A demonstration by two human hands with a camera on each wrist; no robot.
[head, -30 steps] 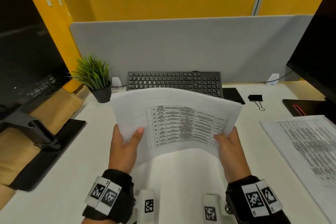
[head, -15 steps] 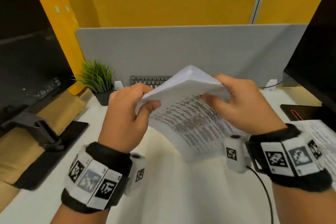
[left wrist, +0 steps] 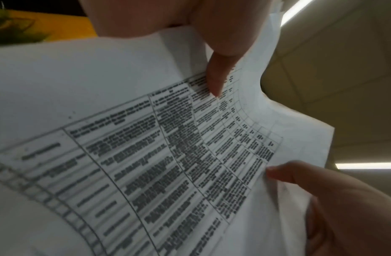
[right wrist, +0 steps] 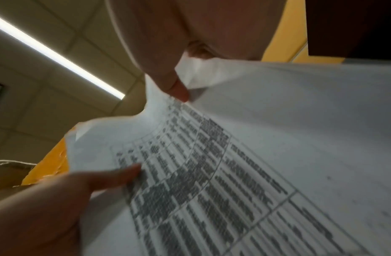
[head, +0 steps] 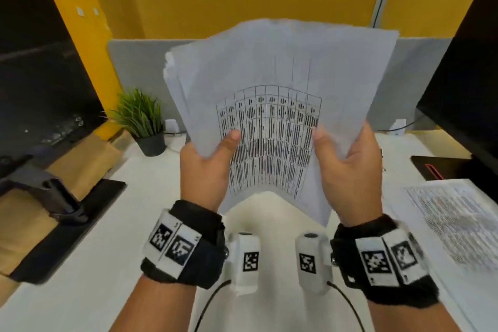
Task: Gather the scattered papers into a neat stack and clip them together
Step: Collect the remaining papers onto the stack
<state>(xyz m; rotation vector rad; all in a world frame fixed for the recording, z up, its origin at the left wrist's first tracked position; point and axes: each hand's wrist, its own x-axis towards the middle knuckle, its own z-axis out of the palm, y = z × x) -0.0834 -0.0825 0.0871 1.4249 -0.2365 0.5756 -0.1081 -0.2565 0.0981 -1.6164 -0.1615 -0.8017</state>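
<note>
- Standing upright above the white desk [head: 80, 264], a stack of papers [head: 283, 75] is held in both hands, its printed table turned toward the person.
- The lower left edge of the stack is gripped by the left hand [head: 204, 170], with the thumb [head: 231, 140] laid across the printed face and the remaining fingers hidden behind the sheets.
- The lower right edge is gripped by the right hand [head: 347, 170], its thumb [head: 319, 137] likewise pressed on the front; the fingers at the back cannot be seen.
- The bottom edge of the stack is bowed into an arch between the two hands, and it is kept off the desk.
- At the upper left corner, several sheet edges are seen fanned slightly apart, so the sheets are not fully flush.
- From the left wrist view, the papers [left wrist: 146, 155] are shown curving under the left thumb [left wrist: 220, 57], with the right thumb [left wrist: 299, 173] pressed at the far margin.
- From the right wrist view, the same sheets [right wrist: 255, 155] are shown pinched beneath the right thumb [right wrist: 172, 81], and the left thumb [right wrist: 115, 176] is seen on the opposite side.
- More printed sheets [head: 458, 218] are left lying flat on the desk at the right, well apart from the held stack.
- A small potted plant [head: 145, 121] is placed at the back left, beside a dark monitor [head: 40, 75].
- A second monitor [head: 469, 75] is seen at the right edge, and a grey divider panel [head: 134, 62] is partly hidden behind the raised stack.
</note>
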